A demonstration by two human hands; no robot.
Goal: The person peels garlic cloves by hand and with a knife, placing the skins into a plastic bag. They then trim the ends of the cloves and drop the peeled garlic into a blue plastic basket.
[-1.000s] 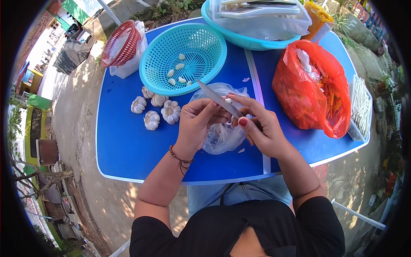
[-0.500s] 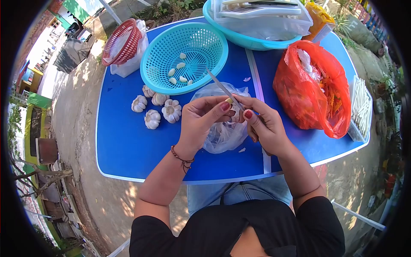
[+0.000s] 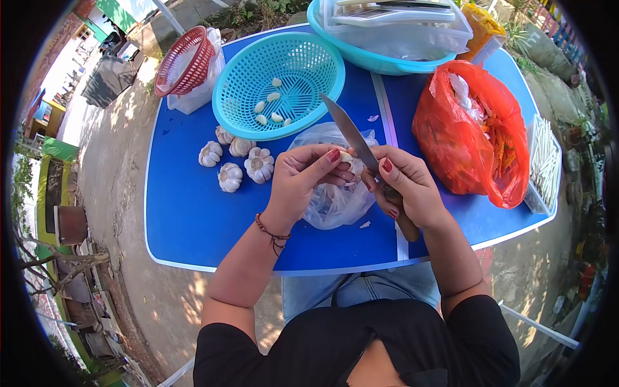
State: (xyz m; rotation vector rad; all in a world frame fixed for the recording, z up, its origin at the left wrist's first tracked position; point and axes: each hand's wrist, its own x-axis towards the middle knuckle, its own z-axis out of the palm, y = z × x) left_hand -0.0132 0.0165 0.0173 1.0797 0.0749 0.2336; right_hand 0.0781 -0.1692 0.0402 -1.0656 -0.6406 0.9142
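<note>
Garlic clove [image 3: 345, 157] in a pinch, knife [image 3: 351, 134] close by
The left hand [image 3: 298, 182] pinches the clove over the plastic bag [image 3: 332, 208] on the bench [image 3: 200, 226]; the right hand [image 3: 412, 187] grips the knife. Fingers crowd the view, so I can't tell whether the edge touches it. Short, shallow strokes, left thumb clear of the blade, would suit something this small.

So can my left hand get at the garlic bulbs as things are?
Probably yes: the garlic bulbs lie just beside your left hand, with nothing between. Its fingers pinch a clove, though, so it may need to free up first.
</note>
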